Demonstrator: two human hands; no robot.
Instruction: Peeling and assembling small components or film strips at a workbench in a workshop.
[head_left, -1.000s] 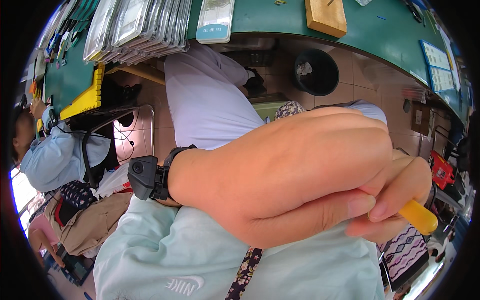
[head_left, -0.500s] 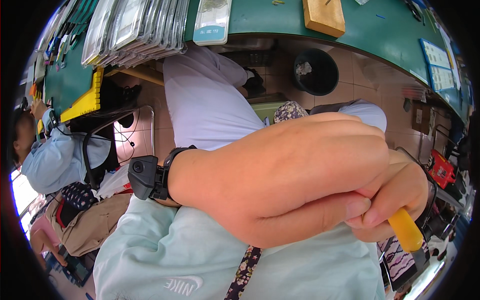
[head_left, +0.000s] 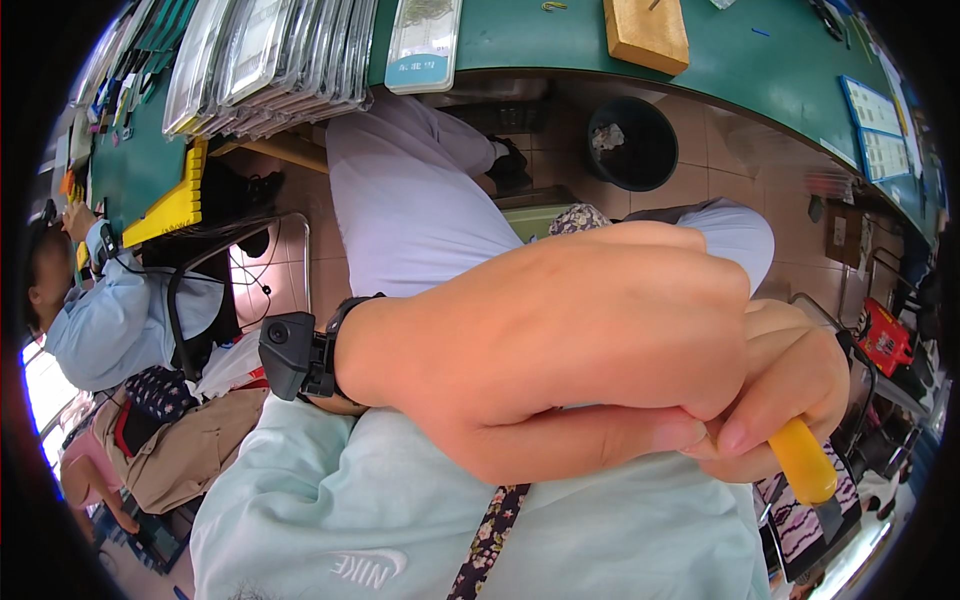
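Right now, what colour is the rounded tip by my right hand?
The rounded tip is yellow, in the head view.

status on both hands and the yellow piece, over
Left hand curled, contents hidden. Right hand gripping yellow piece, rounded end out. Left hand partly blocks right.

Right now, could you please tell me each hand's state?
Left hand: curled; whether it holds anything cannot be told.
Right hand: closed, holding a yellow rod.

Table: cases sat left, block further right
Bin: was down on the floor, trash inside
Right hand: was up against left hand, stick poking out
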